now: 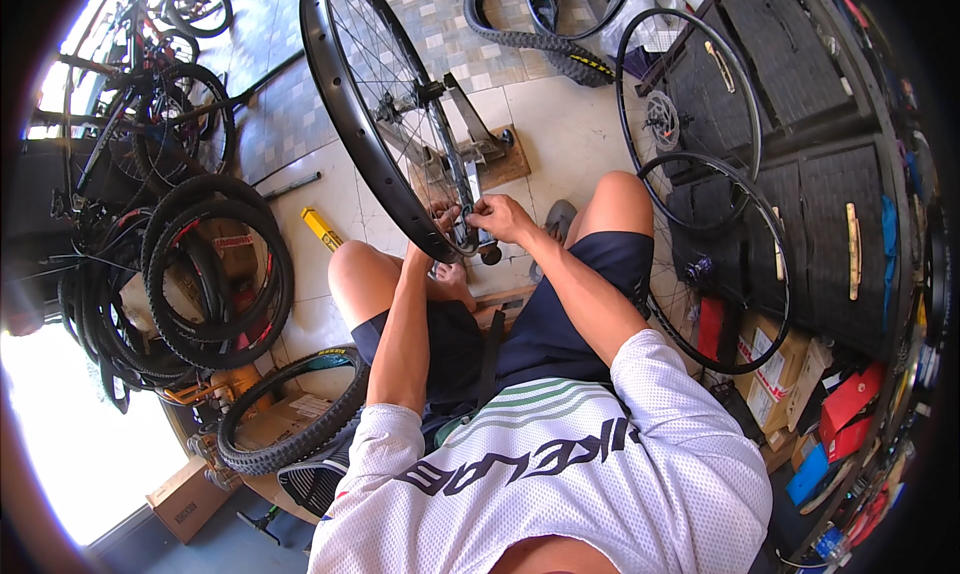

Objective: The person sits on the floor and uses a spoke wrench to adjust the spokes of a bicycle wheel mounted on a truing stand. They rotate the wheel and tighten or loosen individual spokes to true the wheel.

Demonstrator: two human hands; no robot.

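1. Head view: the black wheel (345, 124) is standing in the metal stand (468, 114), upper centre.
2. The left hand (441, 214) is resting at its near end, fingers curling; their grip I cannot tell.
3. The right hand (502, 219) is bending finger and thumb together beside it, hold unclear.

1. Some bikes (165, 99) stand at the upper left.
2. Below them are many tires (153, 264).
3. A yellow box (322, 229) lies on the floor (575, 119).
4. Two wheels (786, 274) are beside the black cabinet (820, 214).
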